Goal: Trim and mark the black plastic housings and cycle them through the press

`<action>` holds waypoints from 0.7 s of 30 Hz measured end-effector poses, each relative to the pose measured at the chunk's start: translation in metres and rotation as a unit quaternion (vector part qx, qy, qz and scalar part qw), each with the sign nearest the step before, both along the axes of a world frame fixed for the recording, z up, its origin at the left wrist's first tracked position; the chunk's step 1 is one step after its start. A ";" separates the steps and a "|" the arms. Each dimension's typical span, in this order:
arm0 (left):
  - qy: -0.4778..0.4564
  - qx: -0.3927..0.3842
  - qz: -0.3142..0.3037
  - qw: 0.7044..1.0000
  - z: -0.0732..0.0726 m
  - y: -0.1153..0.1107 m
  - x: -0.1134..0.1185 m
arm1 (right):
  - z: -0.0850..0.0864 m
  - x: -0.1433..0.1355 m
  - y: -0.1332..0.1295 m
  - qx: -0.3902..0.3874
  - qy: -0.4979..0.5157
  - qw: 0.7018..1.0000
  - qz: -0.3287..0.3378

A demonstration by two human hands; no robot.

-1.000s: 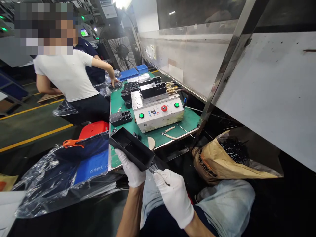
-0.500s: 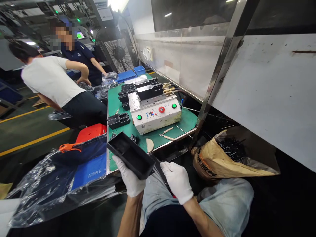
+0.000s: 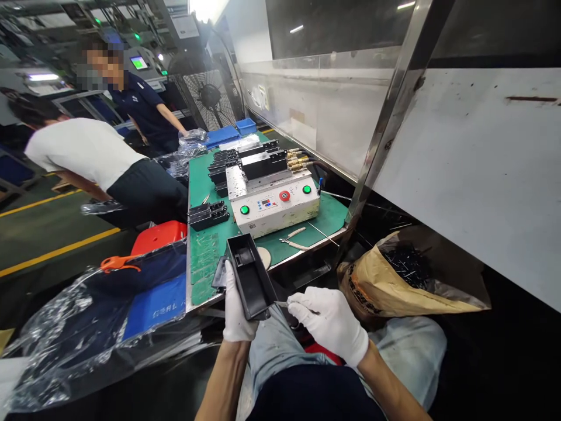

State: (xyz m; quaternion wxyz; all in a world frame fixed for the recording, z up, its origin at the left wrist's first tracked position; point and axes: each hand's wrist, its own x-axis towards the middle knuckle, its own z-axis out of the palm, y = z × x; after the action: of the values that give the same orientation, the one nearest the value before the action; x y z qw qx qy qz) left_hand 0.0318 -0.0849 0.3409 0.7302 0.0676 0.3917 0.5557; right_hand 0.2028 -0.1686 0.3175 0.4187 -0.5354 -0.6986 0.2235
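My left hand (image 3: 235,313), in a white glove, holds a black plastic box (image 3: 252,272) by its left side, with the hollow side facing me. A dark flap-like part (image 3: 220,273) shows at the box's left. My right hand (image 3: 328,321), also gloved, pinches a thin tool (image 3: 281,303) whose tip is at the lower right corner of the box. Behind them on the green table (image 3: 205,251) stands a white control machine (image 3: 278,213) with two green buttons and a red one. Pliers (image 3: 294,238) lie in front of it.
Black parts (image 3: 208,215) sit left of the machine. A red stool (image 3: 158,237) and a plastic-lined blue crate (image 3: 158,307) are at the left, a paper sack (image 3: 372,286) at the right. Two people (image 3: 94,149) work at the back left.
The black box has turned more upright in my left hand. My right hand has shifted right and down, and the thin tool now reaches the box's corner. One person has bent lower.
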 end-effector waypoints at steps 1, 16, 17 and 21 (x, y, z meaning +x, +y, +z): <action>0.003 -0.006 -0.004 1.000 0.001 0.000 0.001 | 0.000 0.001 -0.001 -0.001 -0.006 1.000 0.000; -0.024 -0.034 -0.136 0.990 -0.018 -0.014 -0.003 | 0.003 0.013 0.001 0.031 -0.086 0.996 -0.014; -0.032 -0.035 -0.151 0.987 -0.019 -0.016 -0.002 | 0.002 0.015 0.003 0.035 -0.090 0.995 -0.018; -0.080 -0.079 -0.204 0.972 -0.022 -0.024 -0.002 | -0.001 0.022 0.009 0.049 -0.116 0.992 -0.029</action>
State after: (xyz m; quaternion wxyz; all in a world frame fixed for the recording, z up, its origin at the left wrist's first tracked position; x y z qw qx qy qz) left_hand 0.0297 -0.1091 0.3186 0.8604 0.0432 0.3527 0.3654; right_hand 0.2245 -0.1594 0.3166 0.3672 -0.5565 -0.7366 0.1134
